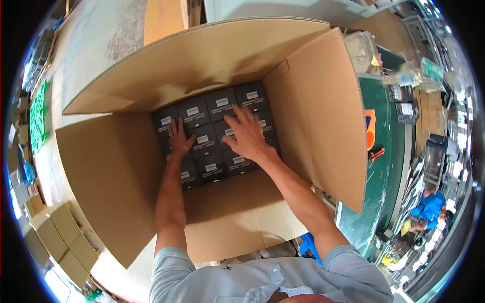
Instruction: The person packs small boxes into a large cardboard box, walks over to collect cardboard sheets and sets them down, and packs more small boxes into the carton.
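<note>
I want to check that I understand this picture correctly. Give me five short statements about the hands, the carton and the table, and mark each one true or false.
1. The left hand and the right hand both reach into the carton. True.
2. The carton's flaps are folded shut. False: they stand open.
3. The dark boxes inside carry pale labels. True.
4. The orange-and-black tool lies inside the carton. False: it lies on the green table.
5. The green table is on the picture's right side. True.
</note>
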